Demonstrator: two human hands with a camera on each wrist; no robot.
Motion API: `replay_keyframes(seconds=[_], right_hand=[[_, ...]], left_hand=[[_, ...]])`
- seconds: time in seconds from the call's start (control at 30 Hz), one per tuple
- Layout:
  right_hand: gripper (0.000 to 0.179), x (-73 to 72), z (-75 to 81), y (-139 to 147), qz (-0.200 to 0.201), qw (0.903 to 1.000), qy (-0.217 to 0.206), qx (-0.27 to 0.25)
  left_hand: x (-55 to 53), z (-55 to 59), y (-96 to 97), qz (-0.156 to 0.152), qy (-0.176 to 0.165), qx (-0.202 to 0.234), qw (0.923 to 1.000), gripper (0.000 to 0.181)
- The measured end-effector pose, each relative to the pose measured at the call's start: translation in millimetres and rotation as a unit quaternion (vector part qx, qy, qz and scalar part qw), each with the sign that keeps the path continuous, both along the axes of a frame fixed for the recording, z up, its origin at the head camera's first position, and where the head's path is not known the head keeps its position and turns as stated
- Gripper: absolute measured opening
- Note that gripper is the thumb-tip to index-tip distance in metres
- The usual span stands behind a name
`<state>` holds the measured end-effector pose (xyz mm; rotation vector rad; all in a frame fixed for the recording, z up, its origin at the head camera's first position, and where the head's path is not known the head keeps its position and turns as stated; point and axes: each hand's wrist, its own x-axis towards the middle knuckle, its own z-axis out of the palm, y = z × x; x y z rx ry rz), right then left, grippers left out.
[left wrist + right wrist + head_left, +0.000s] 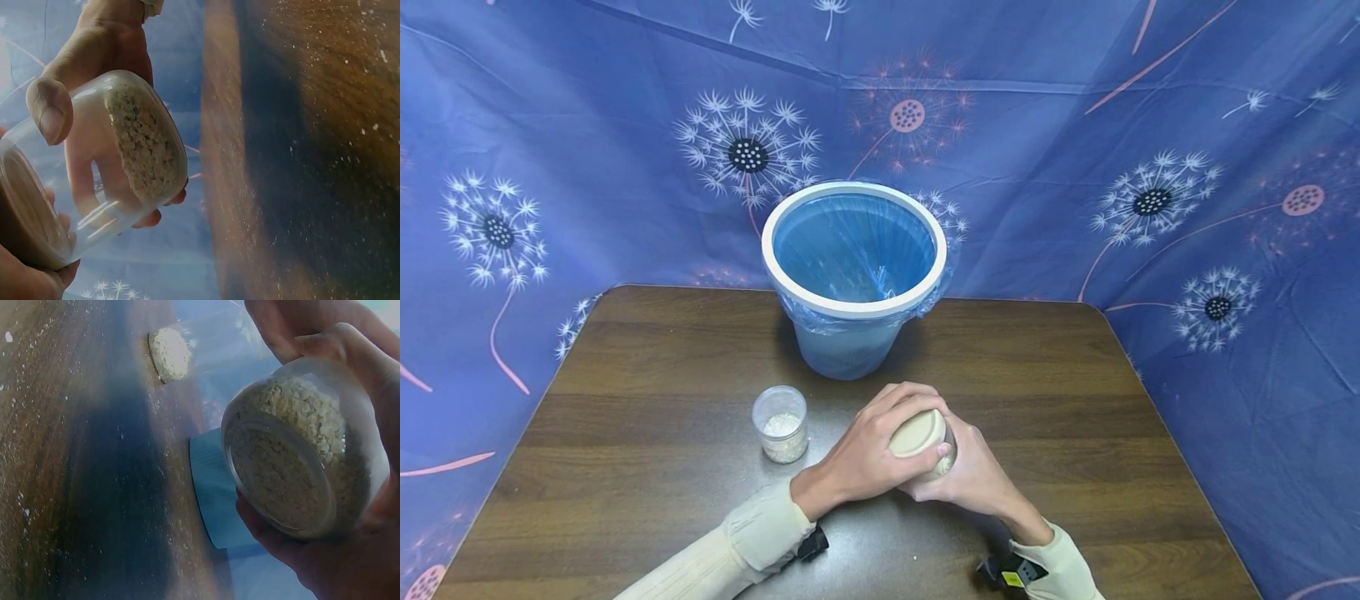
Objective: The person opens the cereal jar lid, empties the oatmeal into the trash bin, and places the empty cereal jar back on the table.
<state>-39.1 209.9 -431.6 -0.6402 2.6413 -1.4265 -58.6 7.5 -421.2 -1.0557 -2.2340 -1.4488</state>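
Above the table, both hands hold a clear jar [147, 144] of pale flakes that look like oats. A beige lid [916, 433] sits on it. My left hand [872, 437] grips the lid from the left, thumb along its near side. My right hand [981, 477] wraps round the jar's body from the right. The jar is tilted, with its base turned toward the right wrist camera and the flakes gathered at that end. To the left of the hands stands a second clear jar [780, 408], upright and without a lid, partly filled with whitish flakes.
Behind the hands, a blue bin [842, 346] with a white rim and a clear bag liner stands on the dark wooden table [625, 417]. A blue dandelion-print cloth [1030, 167] hangs at the back and sides. Small pale specks show on the tabletop.
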Motion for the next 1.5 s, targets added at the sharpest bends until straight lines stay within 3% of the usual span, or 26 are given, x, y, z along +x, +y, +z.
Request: replay_keyframes(seconds=[0.77,1.0,1.13,1.33,1.5], right_hand=[[0.083,3.1,-5.8,-6.2,-0.031,0.9992,0.026,-0.001],[0.106,1.6,-7.8,-12.2,-0.071,0.9956,0.061,0.012],[0.106,-0.3,-7.8,-15.3,-0.083,0.9942,0.067,0.014],[0.101,-2.7,-8.5,-17.0,-0.094,0.992,0.082,0.021],[0.102,-4.5,-8.0,-15.9,-0.08,0.9929,0.084,0.025]], left_hand=[[2.4,2.3,5.7,0.029,0.037,0.012,0.9988,0.032],[3.3,1.6,12.5,0.094,0.002,0.026,0.9952,0.034],[3.4,2.1,15.9,0.119,-0.017,0.03,0.9923,0.032],[3.9,3.9,18.2,0.139,-0.049,0.035,0.9884,0.035],[3.9,3.1,14.6,0.129,-0.065,0.012,0.9894,0.039]])
